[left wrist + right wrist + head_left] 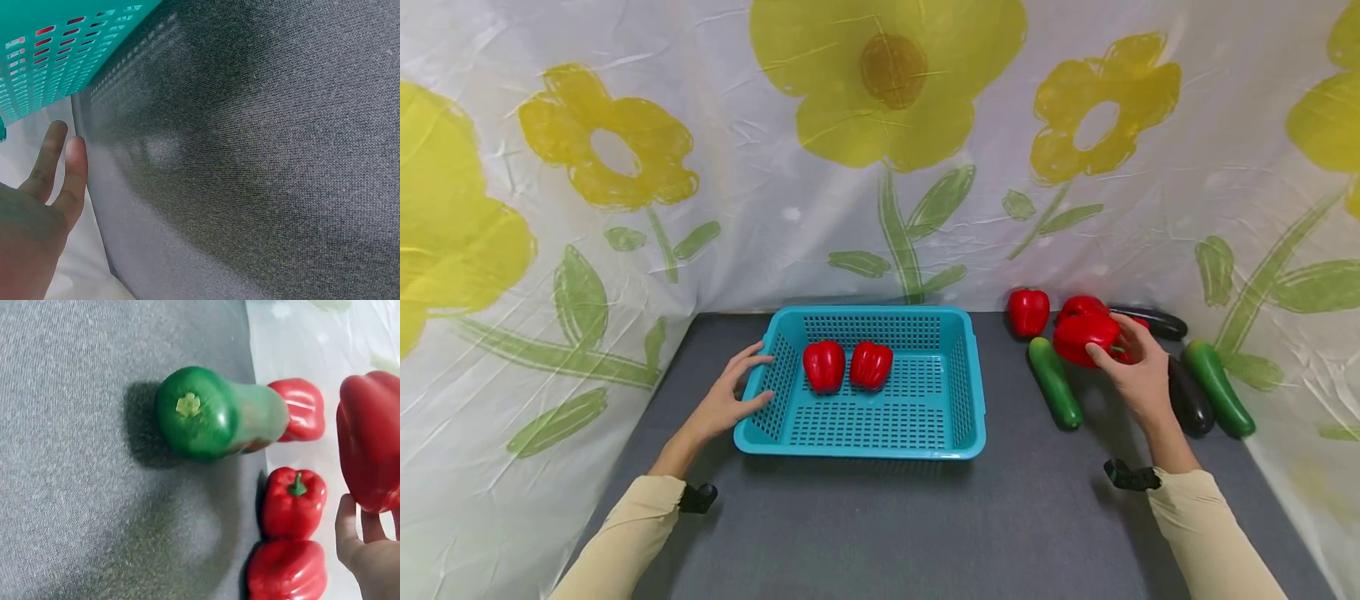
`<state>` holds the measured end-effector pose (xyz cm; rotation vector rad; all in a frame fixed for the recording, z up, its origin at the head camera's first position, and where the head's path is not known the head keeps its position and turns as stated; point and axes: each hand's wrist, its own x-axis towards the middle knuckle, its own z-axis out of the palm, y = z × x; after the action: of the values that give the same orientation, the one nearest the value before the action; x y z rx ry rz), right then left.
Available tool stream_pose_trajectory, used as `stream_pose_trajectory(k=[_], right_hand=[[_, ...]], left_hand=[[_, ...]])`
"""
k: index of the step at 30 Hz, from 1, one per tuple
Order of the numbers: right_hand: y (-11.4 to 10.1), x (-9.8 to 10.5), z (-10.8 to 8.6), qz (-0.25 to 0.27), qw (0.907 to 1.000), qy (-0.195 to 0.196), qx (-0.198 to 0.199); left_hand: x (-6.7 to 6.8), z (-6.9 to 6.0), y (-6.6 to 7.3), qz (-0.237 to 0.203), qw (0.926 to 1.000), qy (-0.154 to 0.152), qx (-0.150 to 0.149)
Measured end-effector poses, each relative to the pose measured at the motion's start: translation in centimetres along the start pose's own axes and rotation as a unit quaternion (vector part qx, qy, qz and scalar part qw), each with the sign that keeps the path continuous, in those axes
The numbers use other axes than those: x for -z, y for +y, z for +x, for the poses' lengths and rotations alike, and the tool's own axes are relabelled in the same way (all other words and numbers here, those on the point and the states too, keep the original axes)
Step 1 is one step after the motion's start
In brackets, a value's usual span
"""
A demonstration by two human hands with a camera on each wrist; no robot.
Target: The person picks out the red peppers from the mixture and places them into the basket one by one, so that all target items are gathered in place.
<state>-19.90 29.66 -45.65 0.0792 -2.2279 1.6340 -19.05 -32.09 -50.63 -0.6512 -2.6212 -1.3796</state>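
Note:
In the head view my right hand (pixel 1135 367) grips a red bell pepper (pixel 1086 337) above the other vegetables; the right wrist view shows this pepper (pixel 372 440) raised, with the fingers of my right hand (pixel 375 550) at its lower end. My left hand (pixel 730 400), fingers spread, is at the left side of the blue basket (pixel 857 454). Inside the basket lie two red peppers (pixel 823 367) (pixel 872 366). In the left wrist view, fingers of my left hand (pixel 44 200) extend below the basket wall (pixel 62 62); contact cannot be told.
Around my right hand are a red pepper (pixel 1028 312), another pepper (pixel 1081 306), a green cucumber (pixel 1054 383), a second cucumber (pixel 1217 389) and eggplants (pixel 1189 400) (pixel 1157 322). A flowered sheet (pixel 730 208) stands behind the dark table (pixel 880 533).

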Motion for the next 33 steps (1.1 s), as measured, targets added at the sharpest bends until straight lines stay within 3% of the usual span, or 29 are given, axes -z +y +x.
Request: stream_pose_trajectory(k=[12, 18, 26, 33], right_hand=[[-0.6, -0.6, 0.0, 0.069, 0.9962, -0.054, 0.001], [0.9, -1.0, 0.6, 0.118, 0.9898, -0.08, -0.001], [1.3, -1.8, 1.4, 0.1, 0.9886, -0.109, 0.026], [0.6, -2.0, 1.3, 0.075, 0.9879, -0.136, -0.001]], left_hand=[[0.2, 0.1, -0.3, -0.008, 0.9999, -0.005, -0.006], [0.2, -0.1, -0.1, -0.015, 0.9998, -0.008, -0.004], [0.2, -0.2, -0.1, -0.021, 0.9997, -0.011, 0.0], [0.2, -0.1, -0.2, -0.028, 0.9995, -0.011, 0.003]])
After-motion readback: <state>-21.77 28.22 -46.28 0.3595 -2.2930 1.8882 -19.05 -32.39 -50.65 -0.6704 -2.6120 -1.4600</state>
